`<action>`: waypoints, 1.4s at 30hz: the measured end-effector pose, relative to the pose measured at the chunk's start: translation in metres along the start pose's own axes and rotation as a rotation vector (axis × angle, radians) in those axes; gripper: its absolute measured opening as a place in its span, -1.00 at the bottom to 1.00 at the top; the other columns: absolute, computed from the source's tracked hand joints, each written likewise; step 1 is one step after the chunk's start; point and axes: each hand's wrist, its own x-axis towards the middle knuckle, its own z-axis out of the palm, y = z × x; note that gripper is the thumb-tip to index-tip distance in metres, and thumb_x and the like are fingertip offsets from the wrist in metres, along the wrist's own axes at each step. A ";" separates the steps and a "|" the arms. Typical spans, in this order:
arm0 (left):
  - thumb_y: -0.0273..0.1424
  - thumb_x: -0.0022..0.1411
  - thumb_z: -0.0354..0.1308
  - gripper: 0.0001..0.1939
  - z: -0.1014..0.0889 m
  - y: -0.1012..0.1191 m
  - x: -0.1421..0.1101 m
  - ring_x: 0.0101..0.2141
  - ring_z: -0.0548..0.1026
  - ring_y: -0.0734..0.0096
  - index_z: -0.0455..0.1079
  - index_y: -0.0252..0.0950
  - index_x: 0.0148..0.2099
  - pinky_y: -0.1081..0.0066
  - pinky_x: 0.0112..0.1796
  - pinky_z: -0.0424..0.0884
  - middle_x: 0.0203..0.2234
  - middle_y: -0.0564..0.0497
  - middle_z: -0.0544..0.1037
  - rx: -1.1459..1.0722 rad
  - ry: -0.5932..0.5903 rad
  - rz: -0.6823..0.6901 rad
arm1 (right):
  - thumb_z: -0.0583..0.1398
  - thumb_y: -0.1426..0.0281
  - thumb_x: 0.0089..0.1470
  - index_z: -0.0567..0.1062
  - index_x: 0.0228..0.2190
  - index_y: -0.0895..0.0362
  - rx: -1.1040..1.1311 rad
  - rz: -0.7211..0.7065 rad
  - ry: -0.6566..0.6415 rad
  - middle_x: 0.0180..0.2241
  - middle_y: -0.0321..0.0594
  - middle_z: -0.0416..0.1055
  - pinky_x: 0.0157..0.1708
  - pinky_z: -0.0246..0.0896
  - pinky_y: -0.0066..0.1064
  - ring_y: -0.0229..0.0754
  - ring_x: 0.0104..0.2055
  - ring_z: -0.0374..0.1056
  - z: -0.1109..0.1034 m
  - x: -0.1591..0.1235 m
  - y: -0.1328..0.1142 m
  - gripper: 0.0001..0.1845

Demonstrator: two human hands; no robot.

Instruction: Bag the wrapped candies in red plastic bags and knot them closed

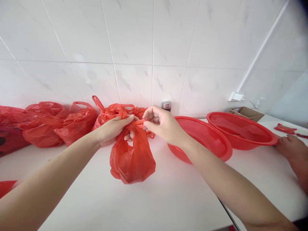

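A filled red plastic bag [132, 157] hangs just above the white counter [149, 199], held up by its handles. My left hand [113, 130] is closed round the handles from the left. My right hand [161, 123] pinches the same handles from the right, fingers pressed together. The two hands meet above the bag, and the twisted handles run between them. Behind the bag lies another red bag [115, 112] against the wall.
Several more red bags [57, 123] line the tiled wall at left. Two red mesh baskets [204, 134] [240, 130] sit at right. Another person's hand [292, 149] rests by the far basket. A small dark jar [166, 106] and a cardboard box [246, 113] stand at the back.
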 end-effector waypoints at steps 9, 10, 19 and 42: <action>-0.38 0.21 0.10 -0.88 -0.003 -0.002 -0.012 -0.50 0.34 0.48 0.48 -0.19 -0.30 0.43 -0.43 0.29 -0.50 0.12 0.43 0.693 -0.025 0.084 | 0.02 0.33 0.31 0.37 -0.01 -0.02 0.007 0.096 0.023 -0.01 -0.25 0.43 0.06 0.24 -0.30 -0.25 0.04 0.34 0.012 0.006 0.017 -0.74; -0.43 0.19 0.07 -0.87 -0.002 -0.008 -0.009 -0.49 0.35 0.45 0.44 -0.20 -0.34 0.41 -0.44 0.28 -0.50 0.11 0.44 0.779 0.048 0.138 | 0.02 0.35 0.31 0.37 0.01 -0.02 0.049 0.153 -0.008 0.01 -0.25 0.42 0.11 0.20 -0.29 -0.26 0.07 0.33 0.015 0.010 0.028 -0.72; -0.44 0.24 0.01 -0.78 0.008 -0.043 0.001 -0.18 0.47 0.27 0.38 -0.20 -0.08 0.34 -0.21 0.41 -0.14 -0.04 0.48 0.883 0.264 0.498 | 0.12 0.29 0.25 0.44 -0.31 0.11 0.475 0.302 -0.101 -0.32 -0.28 0.42 -0.11 0.31 -0.37 -0.28 -0.22 0.39 0.030 -0.007 0.065 -0.83; 0.06 0.30 -0.10 -0.56 -0.023 -0.150 0.022 -0.41 0.40 0.40 0.23 -0.21 -0.35 0.40 -0.33 0.40 -0.47 0.08 0.40 0.197 0.575 0.227 | 0.21 0.17 0.13 0.18 -0.36 0.05 0.546 0.359 0.351 -0.53 -0.49 0.25 -0.45 0.39 -0.39 -0.33 -0.52 0.32 0.050 -0.064 0.106 -0.68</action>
